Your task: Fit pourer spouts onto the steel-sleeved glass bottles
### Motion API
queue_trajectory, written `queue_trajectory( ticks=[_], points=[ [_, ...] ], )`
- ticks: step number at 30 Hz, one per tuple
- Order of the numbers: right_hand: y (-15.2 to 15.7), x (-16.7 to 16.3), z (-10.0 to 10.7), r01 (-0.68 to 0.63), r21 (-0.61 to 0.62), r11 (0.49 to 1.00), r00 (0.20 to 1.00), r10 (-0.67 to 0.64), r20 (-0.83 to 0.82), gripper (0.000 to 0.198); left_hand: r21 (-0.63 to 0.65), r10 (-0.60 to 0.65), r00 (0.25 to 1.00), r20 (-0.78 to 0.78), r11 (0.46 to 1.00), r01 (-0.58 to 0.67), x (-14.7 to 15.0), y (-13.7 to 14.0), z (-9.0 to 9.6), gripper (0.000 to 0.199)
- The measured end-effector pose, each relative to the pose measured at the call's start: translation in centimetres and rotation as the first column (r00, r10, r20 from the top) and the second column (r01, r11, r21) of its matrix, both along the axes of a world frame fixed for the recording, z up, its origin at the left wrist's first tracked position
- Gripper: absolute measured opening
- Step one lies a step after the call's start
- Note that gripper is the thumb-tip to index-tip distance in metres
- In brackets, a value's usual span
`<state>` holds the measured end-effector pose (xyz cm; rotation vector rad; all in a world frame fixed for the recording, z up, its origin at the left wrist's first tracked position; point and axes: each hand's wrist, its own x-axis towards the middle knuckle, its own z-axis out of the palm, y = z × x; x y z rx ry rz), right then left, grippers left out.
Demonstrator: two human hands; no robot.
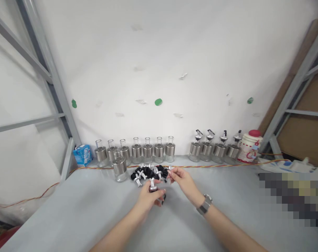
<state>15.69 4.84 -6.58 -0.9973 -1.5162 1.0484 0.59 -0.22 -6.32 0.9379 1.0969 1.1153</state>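
Note:
My left hand (146, 196) is closed around a silver-topped pour spout (153, 185), with a dark part (163, 199) showing by its fingertips. At the right end of a heap of black and silver pour spouts (148, 172), my right hand (182, 179) pinches a pour spout (165, 173) between thumb and fingers; most of its grip is hidden. Just left of the heap stands an uncapped glass bottle (119, 168) with a steel band. Behind it, several more uncapped bottles (147, 150) stand in a row against the wall.
Several bottles fitted with spouts (207, 148) stand at the back right, beside a white jar with a red lid (249, 148). A blue box (82, 155) sits at the back left. A twisted wire (201, 166) runs along the table's back. Metal frames (57, 91) flank the grey table (82, 206).

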Motion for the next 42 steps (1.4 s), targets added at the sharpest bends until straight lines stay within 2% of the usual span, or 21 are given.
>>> queue_trajectory(
  ticks=[3,5,9,11,12,14,16,21,26,29,35,42],
  points=[
    [0.0,-0.9,-1.4,0.042,-0.008,0.999,0.999,-0.042,0.027,0.035,-0.078,0.068,0.995,0.069,0.995,-0.063,0.5,-0.2,0.0,0.038],
    [-0.1,-1.0,-1.6,0.031,-0.015,0.999,0.998,-0.03,0.059,0.033,-0.112,0.105,0.991,0.087,0.989,-0.095,0.6,-0.2,0.0,0.034],
    [-1.0,0.3,0.6,-0.102,-0.018,0.995,0.976,0.103,0.191,0.015,-0.091,0.136,0.985,0.109,0.988,-0.127,0.4,0.0,0.0,0.029],
    [-1.7,1.3,2.2,-0.256,-0.034,0.966,0.88,0.247,0.406,0.01,-0.073,0.152,0.982,0.114,0.987,-0.145,0.1,0.2,0.0,0.027],
    [-2.0,1.7,2.8,-0.333,-0.065,0.941,0.815,0.322,0.481,0.016,-0.068,0.161,0.98,0.114,0.986,-0.154,-0.1,0.3,0.0,0.027],
    [-2.6,2.0,3.2,-0.439,-0.151,0.886,0.691,0.44,0.574,0.029,-0.067,0.172,0.979,0.11,0.984,-0.166,-0.3,0.5,0.0,0.027],
    [-2.9,1.8,2.8,-0.468,-0.185,0.864,0.624,0.472,0.623,0.032,-0.065,0.174,0.979,0.107,0.984,-0.167,-0.4,0.6,0.0,0.027],
    [-3.1,0.7,1.0,-0.403,-0.026,0.915,0.676,0.317,0.666,0.017,-0.055,0.151,0.984,0.091,0.988,-0.146,-0.4,0.5,0.0,0.029],
    [-2.8,0.5,0.6,-0.304,0.028,0.952,0.704,0.204,0.681,0.008,-0.072,0.121,0.992,0.039,0.99,-0.118,-0.3,0.3,0.0,0.033],
    [-2.9,0.6,0.8,-0.284,0.047,0.958,0.692,0.17,0.702,0.01,-0.074,0.106,0.994,0.015,0.992,-0.104,-0.3,0.3,-0.1,0.035],
    [-2.8,0.4,1.3,-0.279,0.148,0.949,0.608,0.055,0.792,0.02,-0.083,0.091,0.996,-0.024,0.992,-0.092,-0.3,0.5,-0.2,0.036],
    [-2.9,0.2,2.0,-0.22,0.2,0.955,0.66,-0.005,0.751,0.018,-0.12,-0.005,0.999,-0.048,0.993,0.0,-0.2,0.1,0.0,0.037]
  ],
)
